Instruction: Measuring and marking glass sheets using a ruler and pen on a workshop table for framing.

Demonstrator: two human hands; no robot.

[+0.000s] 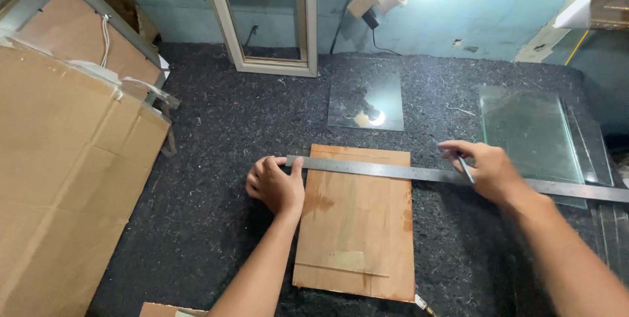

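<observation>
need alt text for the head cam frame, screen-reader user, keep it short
Two bare hands press a long metal ruler across a brown board on a dark felt-covered table: the left hand pins its end, the right hand holds a thin tool against it. Glass panes lie to the right, cardboard to the left.

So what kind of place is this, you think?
Probably a small glass-cutting or framing workshop: glass panes stacked on a felt-covered bench, a long metal ruler, and a framed pane against the wall.

A long steel ruler (pixel 419 173) lies flat across a brown board (pixel 357 225).
</observation>
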